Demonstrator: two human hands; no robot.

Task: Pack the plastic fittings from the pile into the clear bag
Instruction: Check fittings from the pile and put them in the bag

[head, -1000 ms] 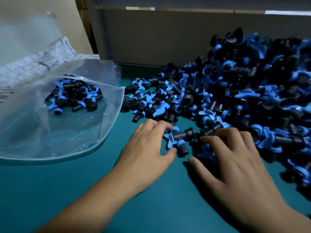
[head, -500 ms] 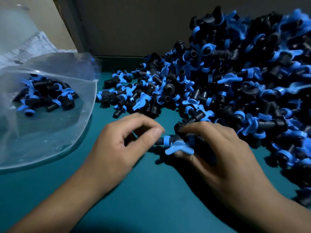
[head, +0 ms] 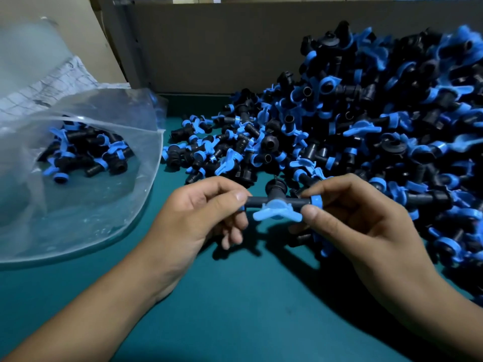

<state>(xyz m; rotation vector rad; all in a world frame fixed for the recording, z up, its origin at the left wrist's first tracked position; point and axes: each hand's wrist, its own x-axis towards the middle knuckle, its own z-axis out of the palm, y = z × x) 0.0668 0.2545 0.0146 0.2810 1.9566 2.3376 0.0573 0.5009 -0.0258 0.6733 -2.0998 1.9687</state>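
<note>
One black fitting with a blue winged handle [head: 277,206] is held above the teal table between both hands. My left hand [head: 206,215] pinches its left end with thumb and forefinger. My right hand [head: 352,218] pinches its right end at a blue ring. A big pile of black and blue plastic fittings [head: 366,131] covers the right and back of the table. The clear bag [head: 86,184] lies open at the left with several fittings [head: 86,155] inside.
The teal table top [head: 235,309] is bare in front of my hands. A grey cardboard wall [head: 222,48] stands behind the pile. White checked sheeting [head: 60,82] lies behind the bag.
Both hands went from resting on the pile's edge to lifting one fitting off the table; it is now held level between them, higher and nearer me.
</note>
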